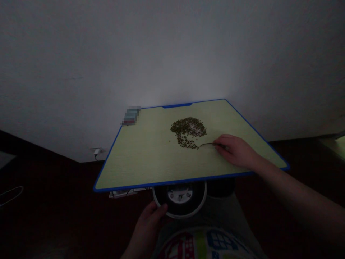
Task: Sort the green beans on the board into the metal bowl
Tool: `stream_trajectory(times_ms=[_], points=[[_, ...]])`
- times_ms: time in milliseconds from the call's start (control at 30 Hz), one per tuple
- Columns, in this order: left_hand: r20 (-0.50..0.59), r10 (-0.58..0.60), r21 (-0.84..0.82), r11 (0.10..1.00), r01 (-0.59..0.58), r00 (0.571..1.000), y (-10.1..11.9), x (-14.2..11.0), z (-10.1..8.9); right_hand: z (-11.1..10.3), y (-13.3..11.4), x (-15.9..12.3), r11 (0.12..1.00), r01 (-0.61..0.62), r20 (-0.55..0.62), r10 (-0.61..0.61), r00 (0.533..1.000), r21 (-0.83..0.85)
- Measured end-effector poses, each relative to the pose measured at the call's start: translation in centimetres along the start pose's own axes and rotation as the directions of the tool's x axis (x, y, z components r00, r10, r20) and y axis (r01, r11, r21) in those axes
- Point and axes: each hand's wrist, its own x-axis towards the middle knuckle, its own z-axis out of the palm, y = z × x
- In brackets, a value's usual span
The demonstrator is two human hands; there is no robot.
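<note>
My right hand is closed around a thin metal spoon above the right part of a pale, blue-edged folding table. The spoon's tip touches the near edge of a loose pile of small greenish-brown grains. A thin strand of grains trails from the pile toward the tip, and a pale patch shows within the pile. Below the table's front edge, my left hand grips the rim of a round dark bowl with a white rim. A light patterned disc shows at its bottom; the table hides its far side.
A blurred-out flat object lies at the table's far left corner. Behind stands a pale wall, with a plugged-in charger low on the left. A white cable lies on the dark floor.
</note>
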Motion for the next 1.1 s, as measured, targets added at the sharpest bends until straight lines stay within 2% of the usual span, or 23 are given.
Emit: stream_trajectory(times_ms=[267,900,1100], points=[[-0.026,0.01,0.024,1.0,-0.009,1.0,0.01,0.1,-0.19,0.36,0.26,0.3,1.0,0.012,0.037,-0.012,0.999,0.01],[-0.039,0.031,0.051,0.998,-0.029,0.999,0.06,-0.1,0.12,0.63,0.19,0.77,0.999,0.017,0.034,-0.019,0.999,0.047],[-0.052,0.015,0.006,1.0,-0.015,0.999,0.08,-0.19,0.29,0.66,-0.15,0.85,0.998,0.025,0.044,-0.028,0.999,0.059]])
